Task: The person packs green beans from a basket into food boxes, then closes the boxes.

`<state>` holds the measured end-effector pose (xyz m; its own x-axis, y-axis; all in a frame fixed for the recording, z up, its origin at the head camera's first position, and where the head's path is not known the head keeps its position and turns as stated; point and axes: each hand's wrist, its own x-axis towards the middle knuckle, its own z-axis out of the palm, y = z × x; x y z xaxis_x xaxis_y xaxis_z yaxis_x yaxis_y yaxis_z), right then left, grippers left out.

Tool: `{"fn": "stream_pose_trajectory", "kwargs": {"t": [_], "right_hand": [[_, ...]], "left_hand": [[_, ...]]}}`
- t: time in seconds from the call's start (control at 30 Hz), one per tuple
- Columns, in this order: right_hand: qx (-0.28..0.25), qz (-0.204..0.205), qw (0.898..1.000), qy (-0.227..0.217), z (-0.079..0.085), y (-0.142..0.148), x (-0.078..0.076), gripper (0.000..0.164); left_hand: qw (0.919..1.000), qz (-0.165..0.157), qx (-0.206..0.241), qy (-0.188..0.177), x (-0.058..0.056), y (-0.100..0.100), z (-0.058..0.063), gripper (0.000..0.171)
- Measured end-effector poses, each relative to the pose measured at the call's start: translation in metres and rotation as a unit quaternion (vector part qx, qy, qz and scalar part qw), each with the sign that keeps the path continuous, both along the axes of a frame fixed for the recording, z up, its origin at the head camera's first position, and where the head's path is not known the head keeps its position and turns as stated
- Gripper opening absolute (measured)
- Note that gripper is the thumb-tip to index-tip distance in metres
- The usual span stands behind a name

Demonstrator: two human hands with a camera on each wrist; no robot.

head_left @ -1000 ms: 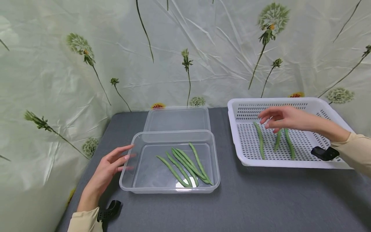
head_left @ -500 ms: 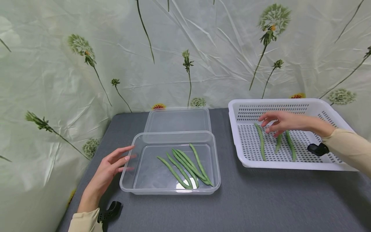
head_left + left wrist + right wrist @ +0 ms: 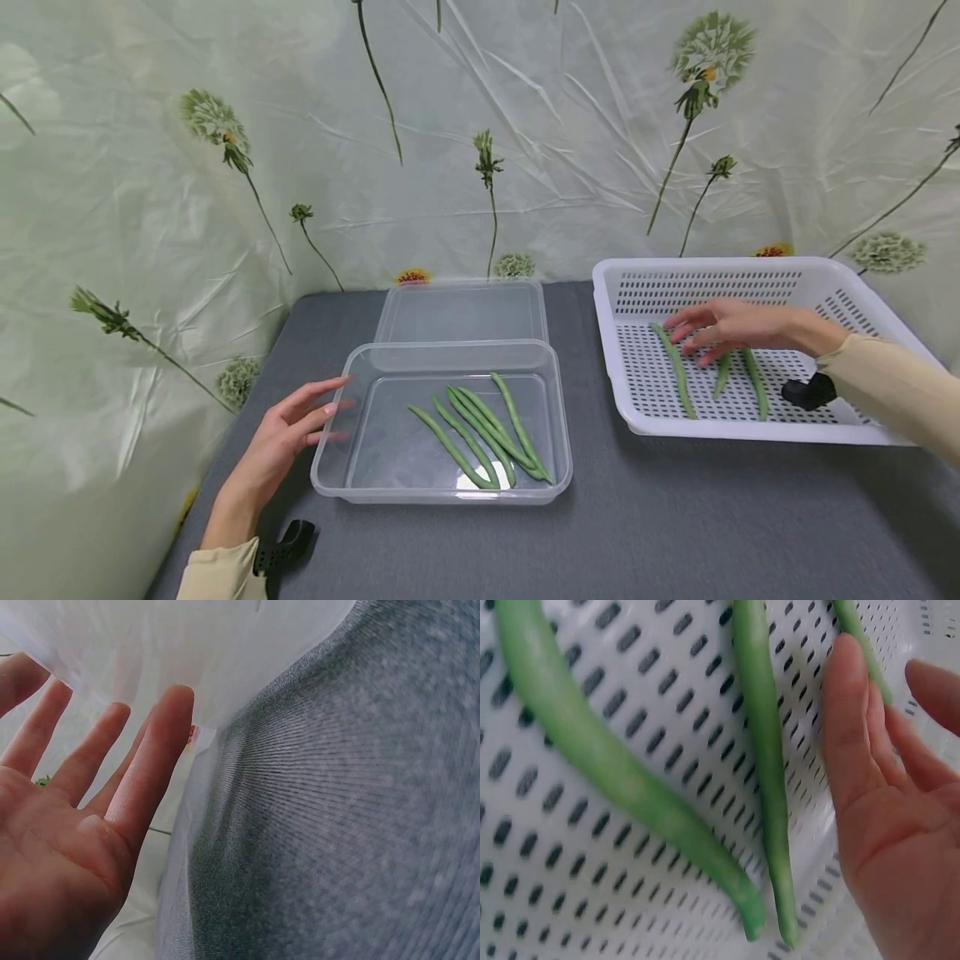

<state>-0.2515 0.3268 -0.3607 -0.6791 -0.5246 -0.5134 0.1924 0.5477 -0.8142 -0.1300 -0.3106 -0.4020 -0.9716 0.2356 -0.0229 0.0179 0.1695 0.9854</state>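
Observation:
My right hand [image 3: 738, 325] is low inside the white perforated basket [image 3: 622, 423], fingers bent loosely by the leftmost green bean [image 3: 678, 375]. In the right wrist view that bean [image 3: 859, 628] passes behind the fingertips, which seem to touch it; no pinch shows. Two more beans, a middle one [image 3: 722, 375] and a right one [image 3: 756, 387], lie partly under the hand. My left hand [image 3: 273, 446] stands with spread fingers at the left wall of a clear plastic container [image 3: 442, 497]; contact is uncertain. Several green beans [image 3: 453, 446] lie in that container.
Behind the container lies a clear lid [image 3: 461, 312]. Everything stands on a grey cloth-covered table [image 3: 637, 525], with a flower-printed sheet [image 3: 442, 200] behind. A gap of table separates container and basket.
My right hand has lowered into the basket and reached the leftmost bean, which has turned slightly, its far end shifting left. The left hand keeps its place.

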Motion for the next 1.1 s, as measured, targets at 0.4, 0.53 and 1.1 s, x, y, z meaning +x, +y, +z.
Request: {"fn": "stream_pose_trajectory", "kwargs": {"t": [0.4,0.53,1.1], "right_hand": [[0.021,0.024,0.999,0.008,-0.003,-0.018,0.0,0.052],[0.038,0.031,0.998,0.047,-0.005,-0.021,0.004,0.052],[0.112,0.097,0.965,0.214,-0.009,-0.038,0.015,0.055]], "left_hand": [[1.0,-0.006,0.007,-0.002,0.003,-0.002,-0.001,0.043],[0.9999,-0.006,0.006,-0.005,0.003,-0.001,-0.002,0.042],[1.0,0.001,0.002,-0.005,-0.001,0.001,0.001,0.042]]}}
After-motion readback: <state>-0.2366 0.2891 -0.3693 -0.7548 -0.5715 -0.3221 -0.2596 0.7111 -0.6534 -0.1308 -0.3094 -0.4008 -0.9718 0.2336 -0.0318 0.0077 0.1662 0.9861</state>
